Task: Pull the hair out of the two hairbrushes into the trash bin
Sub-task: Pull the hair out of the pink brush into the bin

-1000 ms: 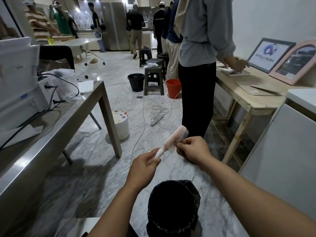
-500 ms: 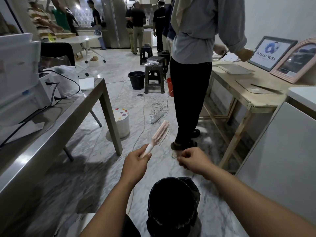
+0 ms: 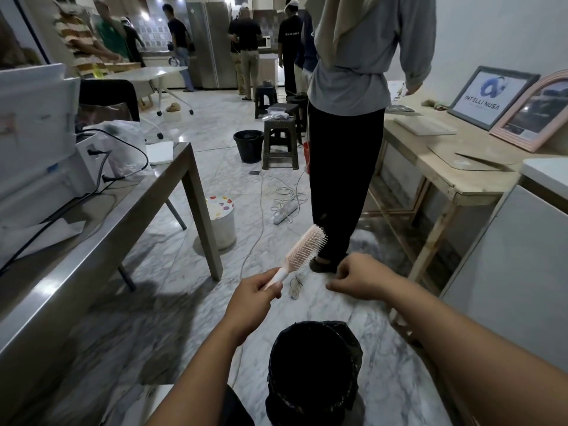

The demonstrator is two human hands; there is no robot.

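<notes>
Two bare hands reach forward over a marble floor [image 3: 172, 272]. Left hand [image 3: 255, 293] is closed on the white handle of a pink hairbrush [image 3: 302, 250], whose head tilts up and to the right, bristles facing right. Right hand [image 3: 358, 278] hangs just right of the brush, apart from it, fingers loosely curled with thumb and forefinger near each other; whether it pinches any hair cannot be told. A small tangle of hair [image 3: 295, 285] shows between the hands, below the brush handle. Trash bin [image 3: 313, 373], lined with a black bag, stands below and nearer than both hands at the lower frame edge. Steel surface [image 3: 92, 241] bounds the left side, its corner leg close to the left hand; a wooden surface [image 3: 461, 179] bounds the right. A standing person [image 3: 344, 167] occupies the aisle just beyond the brush.
</notes>
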